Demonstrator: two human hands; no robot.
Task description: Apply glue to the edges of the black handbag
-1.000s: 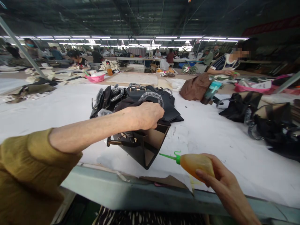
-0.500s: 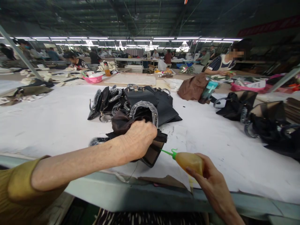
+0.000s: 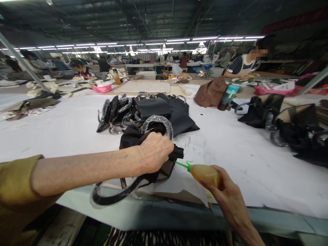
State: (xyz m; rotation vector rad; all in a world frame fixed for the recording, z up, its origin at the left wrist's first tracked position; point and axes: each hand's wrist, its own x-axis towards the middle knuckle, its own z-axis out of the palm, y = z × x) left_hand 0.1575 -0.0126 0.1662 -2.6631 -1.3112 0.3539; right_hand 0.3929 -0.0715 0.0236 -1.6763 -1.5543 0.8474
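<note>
My left hand [image 3: 156, 152] is closed on a black handbag [image 3: 132, 136] near the table's front edge; its fingertips are hidden behind the knuckles. One plastic-wrapped handle [image 3: 161, 121] arches up behind the hand, and another wrapped handle [image 3: 118, 194] hangs over the front edge. Part of the bag's brownish lining shows below the hand. In my right hand [image 3: 225, 191] is a yellowish squeeze bottle of glue [image 3: 205, 175], tilted so that its thin green nozzle [image 3: 181, 164] points left at the bag. The nozzle tip is close to the lining; whether it touches I cannot tell.
Behind the bag lies a pile of black handbags [image 3: 153, 107]. More black bags [image 3: 294, 119] stand at the right. A brown cloth bundle [image 3: 210, 92] and a teal-topped bottle [image 3: 229, 95] are farther back, near a pink basin [image 3: 101, 88]. A co-worker [image 3: 242, 66] works across the table.
The handbag has turned in my left hand, and its lower wrapped handle has swung forward over the table edge. The glue bottle has shifted slightly left with my right hand.
</note>
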